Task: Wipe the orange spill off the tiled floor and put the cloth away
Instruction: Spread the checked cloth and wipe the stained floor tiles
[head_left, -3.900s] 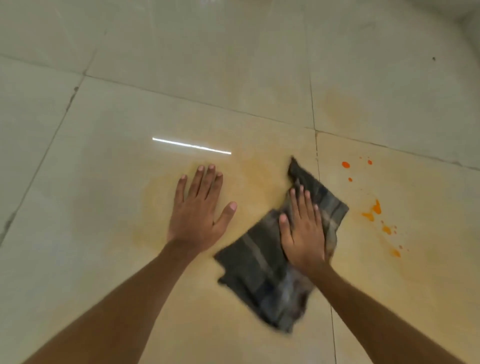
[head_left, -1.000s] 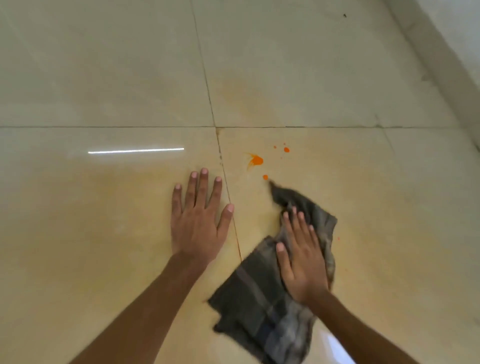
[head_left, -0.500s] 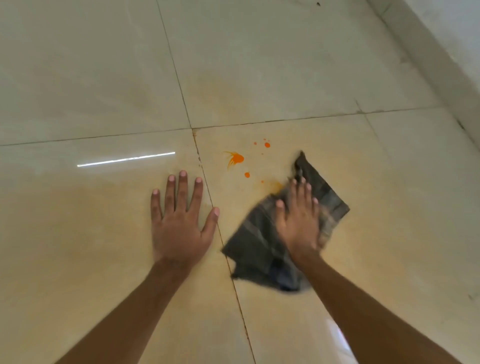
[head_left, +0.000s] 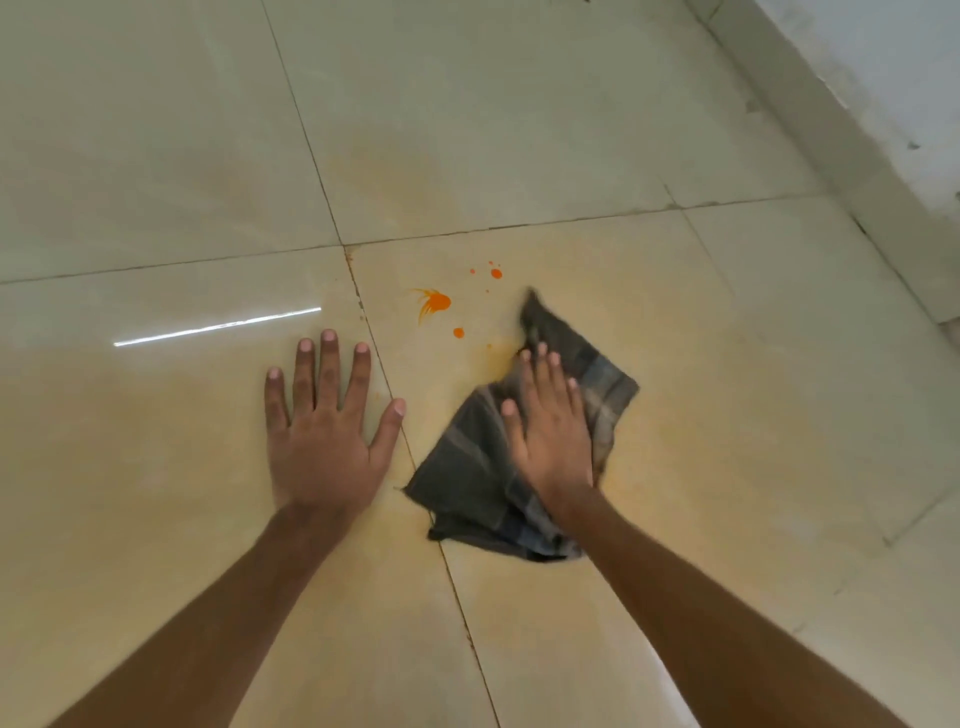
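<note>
A dark grey checked cloth (head_left: 467, 467) lies crumpled on the cream tiled floor (head_left: 727, 389). My right hand (head_left: 550, 431) presses flat on top of it, fingers stretched forward. Just beyond the cloth's far-left side sit orange drops: a smeared blob (head_left: 435, 302), a small drop (head_left: 458, 332) and tiny dots (head_left: 496, 273). A faint orange smear (head_left: 498, 356) shows by my right fingertips. My left hand (head_left: 324, 426) rests flat on the tile to the left, fingers spread, holding nothing.
A pale skirting and wall (head_left: 852, 104) run along the upper right. Grout lines (head_left: 363, 306) cross near the spill. A bright light streak (head_left: 218, 326) reflects on the glossy tile at left. A yellowish wet haze covers the tiles around my hands.
Since 3.9 s ago the drops on the right have been wiped away. In the last second my right hand pushed the cloth forward and right, close to the remaining drops. The left hand stayed planted.
</note>
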